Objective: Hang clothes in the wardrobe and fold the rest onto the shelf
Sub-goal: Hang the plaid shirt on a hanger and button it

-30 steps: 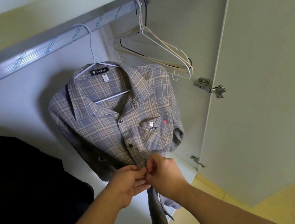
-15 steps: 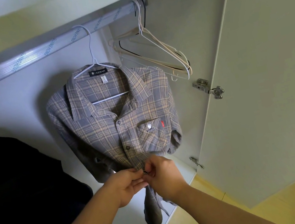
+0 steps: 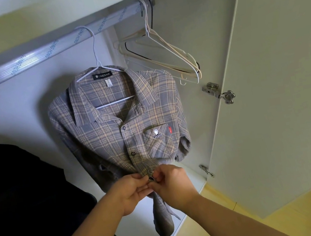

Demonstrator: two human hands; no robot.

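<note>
Plaid shirt (image 3: 123, 127) on hanger (image 3: 97, 65), both hands pinching btn placket.

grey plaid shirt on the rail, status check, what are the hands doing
Left hand and right hand both pinch the grey-and-tan plaid shirt at a dark button. Shirt on white wire hanger. Nothing in the way.

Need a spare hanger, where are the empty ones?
Head view, upper right: the hangers bunch at the rail's right end, beside the shirt.
</note>
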